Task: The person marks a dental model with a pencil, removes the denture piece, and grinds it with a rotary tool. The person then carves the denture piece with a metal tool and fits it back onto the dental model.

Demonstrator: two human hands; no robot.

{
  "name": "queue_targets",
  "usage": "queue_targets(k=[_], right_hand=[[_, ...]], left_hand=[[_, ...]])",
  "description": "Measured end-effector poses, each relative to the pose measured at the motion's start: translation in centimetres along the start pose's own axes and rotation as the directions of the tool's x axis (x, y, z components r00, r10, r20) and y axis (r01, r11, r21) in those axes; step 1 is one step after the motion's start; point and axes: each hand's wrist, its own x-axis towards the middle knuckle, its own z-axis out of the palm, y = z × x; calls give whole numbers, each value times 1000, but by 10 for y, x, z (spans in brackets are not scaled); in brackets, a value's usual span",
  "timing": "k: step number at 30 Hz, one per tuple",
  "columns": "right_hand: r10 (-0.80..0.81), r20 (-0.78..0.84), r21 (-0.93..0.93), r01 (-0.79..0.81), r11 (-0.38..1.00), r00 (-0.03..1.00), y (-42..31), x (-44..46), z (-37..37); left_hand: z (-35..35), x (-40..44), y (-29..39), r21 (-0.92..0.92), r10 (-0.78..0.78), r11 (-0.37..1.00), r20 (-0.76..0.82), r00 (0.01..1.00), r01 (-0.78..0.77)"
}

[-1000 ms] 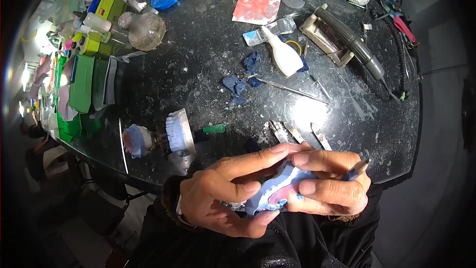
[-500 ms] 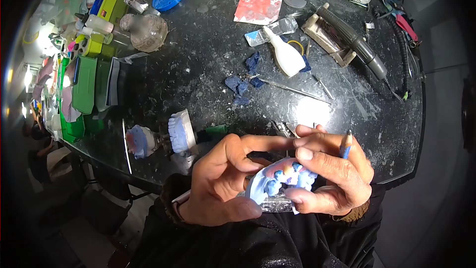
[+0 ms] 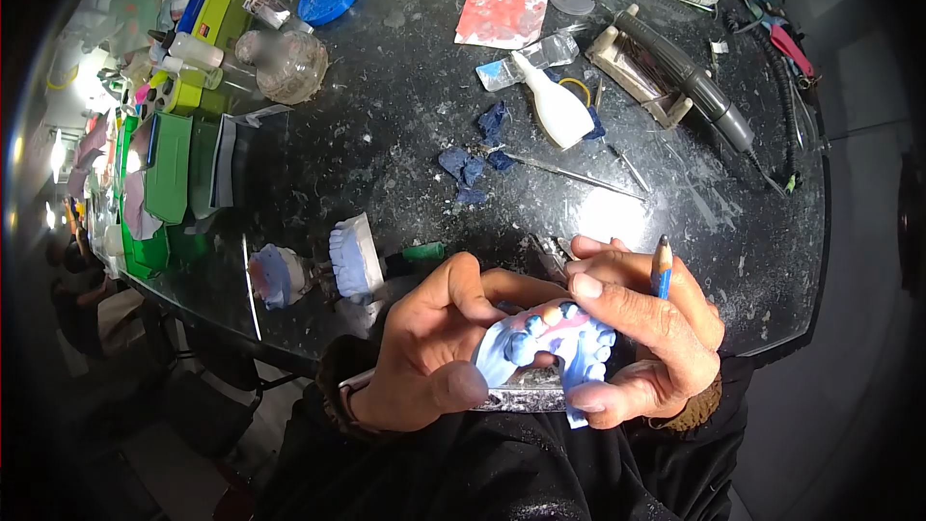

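Model arch of pale-blue, plaster-like dental material (image 3: 526, 340) sits in left hand (image 3: 429, 347) and right hand (image 3: 664, 336), which also grips a blue pencil (image 3: 662, 272), work seemingly unfinished.

Your left hand (image 3: 424, 357) faces inward, its index finger sharply bent and its thumb extended toward your right hand (image 3: 666, 333). Your right fingers curve inward, spread apart from the thumb. Both hands sit close together.
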Motion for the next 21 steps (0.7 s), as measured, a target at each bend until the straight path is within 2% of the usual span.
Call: queue_targets(k=[5, 9, 10, 13, 16, 21], right_hand=[[-98, -25, 3, 98, 995, 995, 10, -5, 3], [-47, -66, 120, 55, 991, 997, 9, -12, -1], [-15, -144, 236, 49, 971, 989, 9, -13, 4], [28, -236, 218, 25, 976, 971, 3, -15, 10], [32, -266, 194, 21, 981, 963, 2, -14, 10], [27, -376, 249, 72, 966, 926, 4, -14, 15]], left_hand=[[0, 1, 0, -10, -2, 1000, -7, 1000, 2], [2, 0, 2, -59, -46, 997, -50, 998, 43], [3, 0, 2, -71, -54, 996, -56, 997, 50], [5, -1, 5, -57, -96, 994, -105, 990, 90], [-2, -1, 2, -74, -79, 994, -49, 996, 75], [-2, -2, 1, -74, -45, 996, -53, 998, 41]])
